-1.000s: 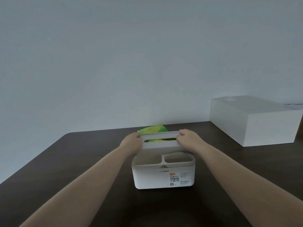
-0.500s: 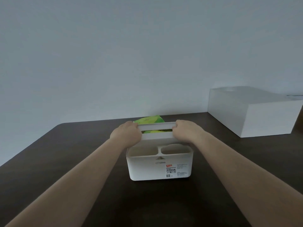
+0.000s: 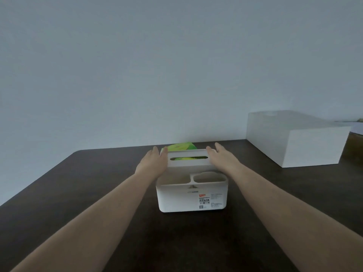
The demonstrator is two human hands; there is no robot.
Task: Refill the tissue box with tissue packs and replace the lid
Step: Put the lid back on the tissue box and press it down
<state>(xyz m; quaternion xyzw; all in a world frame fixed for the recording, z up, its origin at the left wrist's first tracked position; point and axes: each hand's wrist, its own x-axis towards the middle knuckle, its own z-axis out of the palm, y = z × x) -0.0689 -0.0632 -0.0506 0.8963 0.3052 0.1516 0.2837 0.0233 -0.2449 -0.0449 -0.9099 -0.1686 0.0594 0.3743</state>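
The dark brown bench (image 3: 98, 193) fills the bottom of the view, under a plain pale wall. A big white box (image 3: 306, 146) sits far off on the right side of the bench.

In the middle stands the white tissue box (image 3: 192, 195). It has two open cups at the front and a sticker on its front wall. The white lid (image 3: 188, 158) with a long slot lies across the back part of the tissue box. Yellow-green shows through the slot. A green tissue pack (image 3: 181, 146) peeks out from behind the lid.

The left hand (image 3: 155, 161) is flat and open, with fingers straight, right at the left end of the lid. The right hand (image 3: 221, 158) is also flat and open, with fingers pointing away, right at the right end of the lid. Neither hand holds anything. I cannot tell if the palms press on the lid ends or are just beside them.

Half a second ago both hands were curled tight on the lid ends. Now the fingers have opened up and let go, and the lid sits on the box.
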